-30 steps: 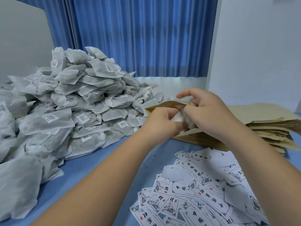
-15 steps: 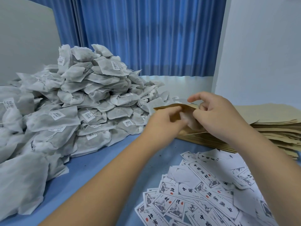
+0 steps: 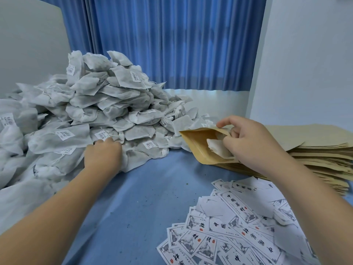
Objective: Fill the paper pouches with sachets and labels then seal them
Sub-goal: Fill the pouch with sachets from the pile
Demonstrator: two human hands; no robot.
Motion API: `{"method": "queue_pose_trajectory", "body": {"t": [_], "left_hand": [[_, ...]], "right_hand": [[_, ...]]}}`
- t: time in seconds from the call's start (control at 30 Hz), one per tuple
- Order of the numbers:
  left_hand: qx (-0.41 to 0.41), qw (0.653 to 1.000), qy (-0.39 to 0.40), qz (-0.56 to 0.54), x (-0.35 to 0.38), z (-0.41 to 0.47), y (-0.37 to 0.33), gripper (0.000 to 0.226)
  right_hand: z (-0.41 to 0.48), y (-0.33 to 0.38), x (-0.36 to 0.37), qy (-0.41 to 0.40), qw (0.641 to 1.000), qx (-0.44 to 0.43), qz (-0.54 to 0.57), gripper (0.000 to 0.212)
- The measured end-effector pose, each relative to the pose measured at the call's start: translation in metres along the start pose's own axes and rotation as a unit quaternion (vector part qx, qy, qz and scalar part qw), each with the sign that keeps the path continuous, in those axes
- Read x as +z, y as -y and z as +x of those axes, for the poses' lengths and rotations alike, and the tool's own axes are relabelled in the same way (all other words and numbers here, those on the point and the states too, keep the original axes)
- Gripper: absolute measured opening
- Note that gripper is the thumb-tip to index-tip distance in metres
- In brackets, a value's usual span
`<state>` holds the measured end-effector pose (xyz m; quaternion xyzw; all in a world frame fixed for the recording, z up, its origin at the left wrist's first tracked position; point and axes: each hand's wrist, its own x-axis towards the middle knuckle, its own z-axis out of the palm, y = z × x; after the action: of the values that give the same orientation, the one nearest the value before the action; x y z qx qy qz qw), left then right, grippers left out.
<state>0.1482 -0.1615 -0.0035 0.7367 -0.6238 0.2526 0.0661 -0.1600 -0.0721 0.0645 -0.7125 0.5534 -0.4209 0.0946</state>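
Head view: left hand (image 3: 104, 155) and right hand (image 3: 248, 144) are well apart over a smooth blue table (image 3: 143, 197).
Left hand: it lies palm down on the foot of the pile (image 3: 107, 111), and the fingers go in among the soft bags. I cannot tell if they grip one.
Right hand: it holds a pouch (image 3: 196, 142) at its open mouth. The thumb and first finger pinch the upper lip, and the other fingers are curled at a sachet (image 3: 217, 148).
Pouch: flat brown kraft paper with a rounded corner. Its mouth points to the right hand and its lower side lies on the stack (image 3: 315, 150).
Sachet: white fibrous fabric, slightly crumpled, half inside the pouch mouth.
Pile: many pillow-shaped sachets of thin grey-white fabric in a high heap at the left. Some have small white barcode stickers and thin strings.
Stack: flat brown pouches in a thick layered heap at the right, with uneven edges.
Labels (image 3: 238, 226): long white paper strips with black characters, small red stamps and grey ink drawings. They are spread loose and overlapping on the table, near the right forearm.
Background: a pleated blue curtain (image 3: 172, 41) and a plain pale wall (image 3: 305, 64).
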Motion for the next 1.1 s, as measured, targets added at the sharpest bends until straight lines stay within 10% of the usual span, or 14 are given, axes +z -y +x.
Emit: {"method": "queue_pose_trajectory", "body": {"t": [0.4, 0.77, 1.1], "left_hand": [[0.126, 0.935, -0.142, -0.299, -0.03, -0.027, -0.038, 0.024], [0.371, 0.881, -0.006, -0.294, -0.035, -0.068, -0.086, 0.021], [0.246, 0.95, 0.037, -0.191, -0.034, -0.073, -0.095, 0.025]], "right_hand": [[0.001, -0.001, 0.001, 0.005, 1.0, 0.004, -0.024, 0.035], [0.0, 0.0, -0.003, 0.011, 1.0, 0.009, 0.01, 0.028], [-0.001, 0.0, -0.006, 0.009, 1.0, 0.011, 0.014, 0.027]]}}
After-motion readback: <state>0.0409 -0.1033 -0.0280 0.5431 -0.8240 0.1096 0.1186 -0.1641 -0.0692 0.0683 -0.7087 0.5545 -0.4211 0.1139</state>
